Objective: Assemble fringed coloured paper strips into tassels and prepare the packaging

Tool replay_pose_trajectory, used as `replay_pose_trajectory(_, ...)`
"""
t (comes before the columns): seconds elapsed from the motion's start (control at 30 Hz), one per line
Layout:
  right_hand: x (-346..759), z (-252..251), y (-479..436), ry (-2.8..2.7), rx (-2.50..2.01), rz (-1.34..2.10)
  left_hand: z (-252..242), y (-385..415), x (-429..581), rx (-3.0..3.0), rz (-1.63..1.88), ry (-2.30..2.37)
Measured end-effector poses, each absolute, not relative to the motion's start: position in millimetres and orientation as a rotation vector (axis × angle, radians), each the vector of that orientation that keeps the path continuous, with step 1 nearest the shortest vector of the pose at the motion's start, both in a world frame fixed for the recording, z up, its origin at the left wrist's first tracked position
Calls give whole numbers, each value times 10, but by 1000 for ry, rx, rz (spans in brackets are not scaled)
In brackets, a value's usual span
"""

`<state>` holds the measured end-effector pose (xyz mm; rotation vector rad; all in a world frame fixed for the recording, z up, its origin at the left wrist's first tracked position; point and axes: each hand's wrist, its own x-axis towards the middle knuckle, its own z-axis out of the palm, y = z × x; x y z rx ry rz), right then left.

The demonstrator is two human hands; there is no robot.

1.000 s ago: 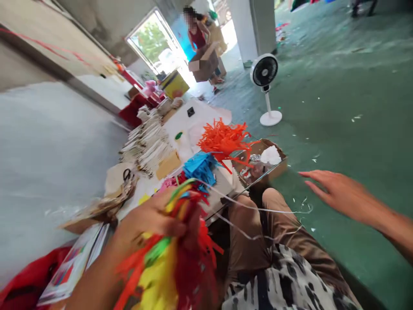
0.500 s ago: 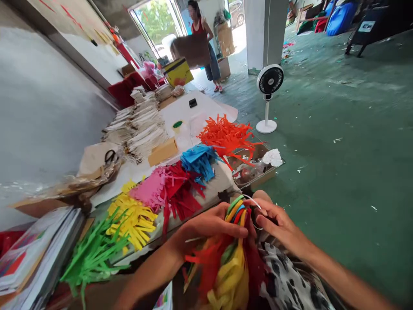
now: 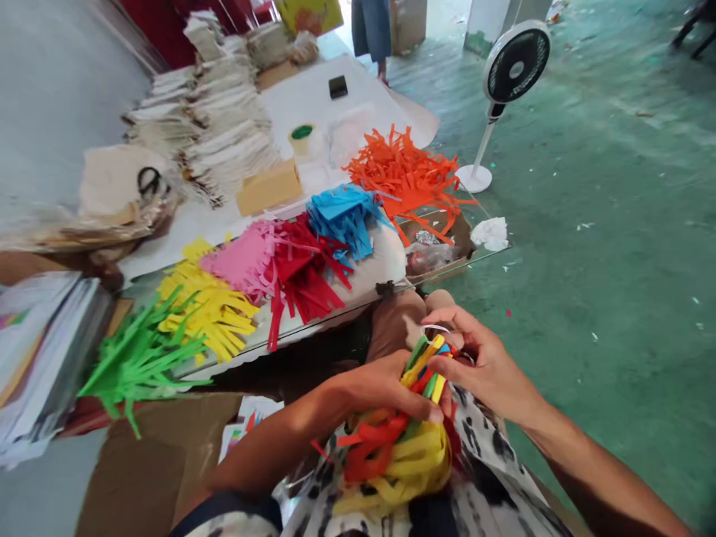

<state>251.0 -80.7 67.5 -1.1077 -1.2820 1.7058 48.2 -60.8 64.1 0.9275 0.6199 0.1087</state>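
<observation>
Fingers (image 3: 424, 406) of the left hand (image 3: 391, 382) are wrapped about a bundle of coloured strips (image 3: 417, 459), held over the lap, while the right hand (image 3: 481, 362) has thumb and fingertips closed on its upper end, beside a thin white cord (image 3: 436, 327). Ahead lies a pale tabletop (image 3: 363, 289), its near edge lined with fringed heaps running from left to right: green (image 3: 139, 350), yellow (image 3: 215, 317), pink (image 3: 240, 257), dark red (image 3: 307, 276), blue (image 3: 347, 216) and orange (image 3: 403, 171). Beyond it spreads a scuffed green floor (image 3: 615, 321) dotted with white scraps; a grey wall (image 3: 50, 89) closes off the left. Layered pale stacks (image 3: 229, 112) crowd the tabletop's far left, near a tan block (image 3: 269, 188), a roll of tape (image 3: 302, 133) and a small black box (image 3: 338, 87). An open carton (image 3: 462, 237) sits at the right corner, and past it stands a fan (image 3: 517, 71). Farther back, another person's legs (image 3: 372, 33) show. The left forearm (image 3: 285, 429) partly hides a printed sheet (image 3: 254, 414) beside brown cardboard (image 3: 151, 455).
</observation>
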Motion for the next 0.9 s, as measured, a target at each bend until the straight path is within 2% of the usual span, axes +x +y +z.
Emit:
replay_pose_trajectory(0.13,2501,685,-819,-1487,-1068,1702,667,-603,553,984,99,611)
replay_pose_trajectory(0.43,2672,929,-606,-1727,-1156,1098,511,-362,604,983,107,498)
replay_pose_trajectory(0.57,2715,985,-503,-1718,-1145,997,470,-329,681,1056,281,558)
replay_pose_trajectory(0.7,2761,945,-414,-1791,-1060,939,417,-257,698,1168,226,560)
replay_pose_trajectory(0.83,2975,1056,-320,-1957,-927,872,564,22,403,1306,25,365)
replay_pose_trajectory(0.9,3072,1175,-286,-2063,-858,808,761,231,217,1492,75,251)
